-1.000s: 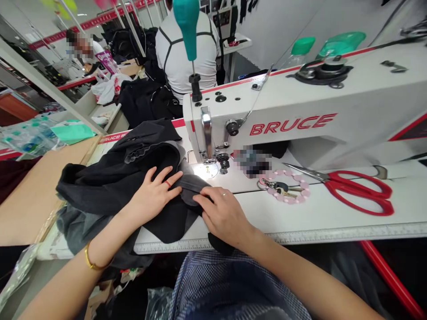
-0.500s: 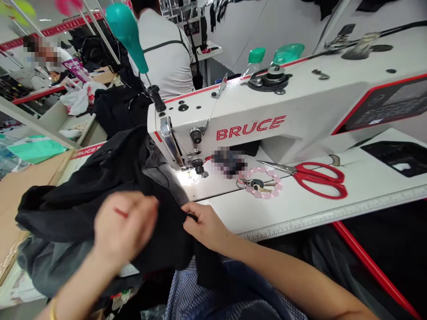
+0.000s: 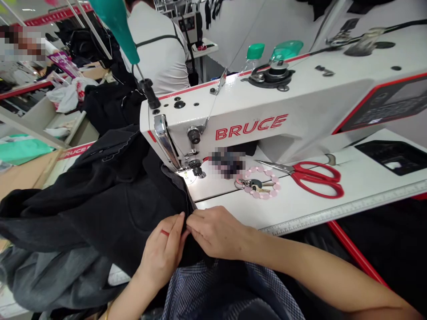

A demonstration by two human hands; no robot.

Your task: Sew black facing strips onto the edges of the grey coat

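Note:
A black garment (image 3: pixel 110 204) with a grey inner side lies heaped to the left of the sewing machine (image 3: pixel 247 120). Its edge runs from beside the lit needle area down toward my lap. My left hand (image 3: pixel 163 249), with a red band on one finger, pinches that edge. Close against it, my right hand (image 3: pixel 218 231) grips the same edge with fingers pressed together. The fingertips of both hands almost meet on the cloth. The presser foot (image 3: pixel 196 171) is just right of the garment and apart from both hands.
Red-handled scissors (image 3: pixel 316 178) and keys on a pink beaded ring (image 3: pixel 262 184) lie on the machine table. A ruler strip (image 3: pixel 333 215) lines its front edge. A teal-handled screwdriver (image 3: pixel 116 26) stands upright on the machine head. A person in white (image 3: pixel 160 49) sits beyond.
My left hand has come right, from above the garment to its edge beside my right hand, and closed on it. The garment's folds have shifted. The view has moved slightly.

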